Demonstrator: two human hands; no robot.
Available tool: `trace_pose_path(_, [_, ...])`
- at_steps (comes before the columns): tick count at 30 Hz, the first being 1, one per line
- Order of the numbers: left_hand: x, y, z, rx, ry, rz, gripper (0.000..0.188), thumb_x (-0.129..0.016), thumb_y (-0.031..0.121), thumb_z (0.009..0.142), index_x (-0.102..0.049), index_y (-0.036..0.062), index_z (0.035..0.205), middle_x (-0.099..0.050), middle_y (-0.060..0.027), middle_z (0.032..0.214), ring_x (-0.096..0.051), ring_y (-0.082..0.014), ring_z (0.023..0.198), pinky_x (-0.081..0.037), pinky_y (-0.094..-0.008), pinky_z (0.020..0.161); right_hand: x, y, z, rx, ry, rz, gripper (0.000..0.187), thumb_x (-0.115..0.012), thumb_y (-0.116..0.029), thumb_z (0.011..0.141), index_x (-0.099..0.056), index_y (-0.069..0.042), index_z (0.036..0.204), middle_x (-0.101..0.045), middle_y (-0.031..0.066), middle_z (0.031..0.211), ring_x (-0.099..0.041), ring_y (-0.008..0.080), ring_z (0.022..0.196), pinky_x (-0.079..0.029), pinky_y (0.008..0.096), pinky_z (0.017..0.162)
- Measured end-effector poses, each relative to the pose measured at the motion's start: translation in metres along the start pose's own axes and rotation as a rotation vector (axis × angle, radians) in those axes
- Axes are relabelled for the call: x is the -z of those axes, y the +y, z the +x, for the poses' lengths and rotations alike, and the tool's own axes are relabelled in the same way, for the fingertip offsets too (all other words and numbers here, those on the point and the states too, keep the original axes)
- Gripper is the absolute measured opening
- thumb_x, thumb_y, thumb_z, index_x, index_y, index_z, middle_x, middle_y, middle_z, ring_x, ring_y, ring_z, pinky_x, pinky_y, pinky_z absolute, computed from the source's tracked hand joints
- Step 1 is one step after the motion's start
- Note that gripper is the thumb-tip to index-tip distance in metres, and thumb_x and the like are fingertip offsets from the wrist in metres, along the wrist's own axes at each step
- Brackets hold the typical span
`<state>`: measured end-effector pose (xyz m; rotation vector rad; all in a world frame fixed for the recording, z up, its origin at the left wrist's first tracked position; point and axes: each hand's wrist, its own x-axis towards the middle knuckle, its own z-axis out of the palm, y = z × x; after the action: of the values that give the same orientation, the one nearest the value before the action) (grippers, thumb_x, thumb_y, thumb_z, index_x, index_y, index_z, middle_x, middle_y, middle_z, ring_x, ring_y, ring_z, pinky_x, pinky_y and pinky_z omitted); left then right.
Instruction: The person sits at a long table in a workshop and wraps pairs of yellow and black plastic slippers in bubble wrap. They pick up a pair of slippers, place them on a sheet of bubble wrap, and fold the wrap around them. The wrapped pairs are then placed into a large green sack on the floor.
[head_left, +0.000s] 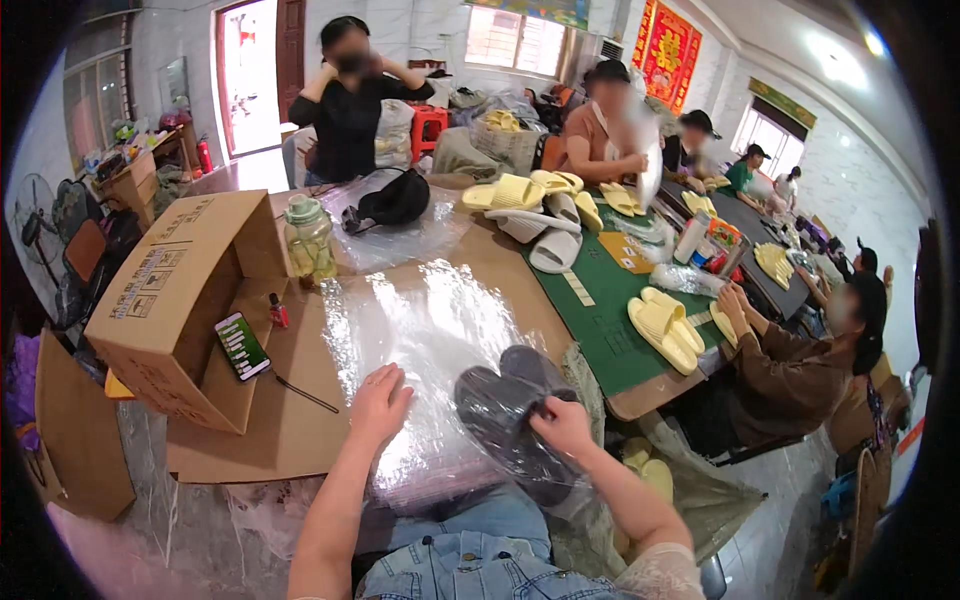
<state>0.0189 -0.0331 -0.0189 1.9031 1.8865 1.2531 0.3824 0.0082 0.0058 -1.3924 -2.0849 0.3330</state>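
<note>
My left hand (382, 402) lies flat on a stack of clear plastic bags (425, 320) at the table's near edge, and holds nothing. To its right, my right hand (563, 424) is closed on a pair of dark grey slippers (500, 410) in a clear plastic bag. The slippers lie over the right side of the stack, soles and toes partly hidden by glare and my fingers. Thumb and fingers pinch the bagged pair near its middle.
An open cardboard box (190, 300) with a phone (241, 346) stands left. Behind are a glass jar (310, 240) and black cap (395, 200). Yellow slippers (665, 330) lie on a green mat (610, 345); grey ones (555, 250) sit farther back. Several people work around the tables.
</note>
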Motion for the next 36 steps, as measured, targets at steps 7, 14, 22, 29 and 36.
trace_pose_path(7, [0.003, 0.001, -0.003, 0.129, -0.033, -0.065, 0.039, -0.068, 0.02, 0.092, -0.067, 0.0002, 0.126, -0.057, -0.0191, 0.144, -0.052, -0.035, 0.134, -0.043, -0.0424, 0.112, 0.157, 0.049, -0.091, -0.323, -0.175, 0.001, 0.027, -0.073, -0.026, 0.079, -0.068, 0.0, 0.087, -0.062, 0.017, 0.068, -0.062, 0.0282, 0.062, -0.05, 0.0387, 0.062])
trace_pose_path(14, [0.005, -0.002, 0.001, 0.001, -0.067, -0.004, 0.036, -0.063, 0.017, 0.094, -0.068, -0.0044, 0.123, -0.06, -0.022, 0.138, -0.056, -0.0371, 0.129, -0.043, -0.0424, 0.111, 0.248, 0.127, -0.18, -0.731, -0.105, -0.208, 0.031, -0.07, -0.031, 0.076, -0.07, 0.0, 0.079, -0.067, 0.0166, 0.071, -0.065, 0.031, 0.067, -0.05, 0.0424, 0.064])
trace_pose_path(22, [0.002, -0.007, 0.002, -0.02, -0.05, -0.01, 0.033, -0.065, 0.015, 0.093, -0.069, -0.0028, 0.121, -0.062, -0.0205, 0.136, -0.057, -0.0367, 0.127, -0.044, -0.042, 0.109, 0.156, 0.215, -0.233, -0.391, -0.58, -0.676, 0.03, -0.064, -0.035, 0.081, -0.071, -0.008, 0.089, -0.071, 0.0183, 0.082, -0.07, 0.0399, 0.082, -0.054, 0.0528, 0.075])
trace_pose_path(29, [0.003, -0.009, 0.001, -0.003, -0.05, -0.005, 0.033, -0.065, 0.013, 0.093, -0.068, -0.0031, 0.122, -0.062, -0.0196, 0.136, -0.057, -0.036, 0.127, -0.043, -0.0416, 0.11, -0.007, 0.254, -0.206, -0.337, -0.734, -0.456, 0.028, -0.063, -0.024, 0.086, -0.067, -0.006, 0.107, -0.072, 0.0207, 0.1, -0.069, 0.0389, 0.102, -0.054, 0.0517, 0.089])
trace_pose_path(36, [0.006, -0.001, 0.001, -0.027, -0.06, 0.051, 0.032, -0.065, 0.013, 0.091, -0.068, -0.0014, 0.12, -0.062, -0.0187, 0.136, -0.057, -0.0371, 0.126, -0.043, -0.0432, 0.11, 0.058, 0.212, -0.125, -0.533, -0.83, -0.182, 0.028, -0.067, -0.029, 0.089, -0.078, -0.004, 0.095, -0.076, 0.0146, 0.09, -0.073, 0.0266, 0.085, -0.059, 0.0401, 0.077])
